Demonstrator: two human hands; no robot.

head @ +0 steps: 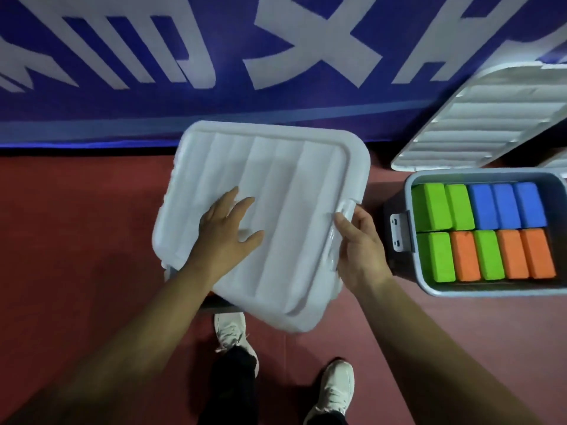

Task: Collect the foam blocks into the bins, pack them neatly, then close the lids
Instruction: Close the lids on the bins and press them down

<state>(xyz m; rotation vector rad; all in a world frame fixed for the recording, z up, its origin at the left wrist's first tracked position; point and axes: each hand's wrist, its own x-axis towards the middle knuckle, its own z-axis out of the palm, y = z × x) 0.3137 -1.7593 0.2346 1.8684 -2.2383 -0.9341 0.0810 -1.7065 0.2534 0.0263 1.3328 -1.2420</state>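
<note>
Closing the first bin looks to be your step: the ribbed white plastic lid lies skewed over it, so square it and press down. Right of it, the second lid leans behind the open grey bin, which is packed with matte foam blocks. Your left hand presses flat on the lid; your right hand grips its edge.

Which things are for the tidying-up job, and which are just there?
For the job:
white ribbed plastic lid
left hand pressing flat on it
right hand gripping its edge
open grey plastic bin
green, blue and orange foam blocks inside it
second white ribbed lid behind that bin

Just there:
blue banner with white letters
red floor
white sneakers
</note>
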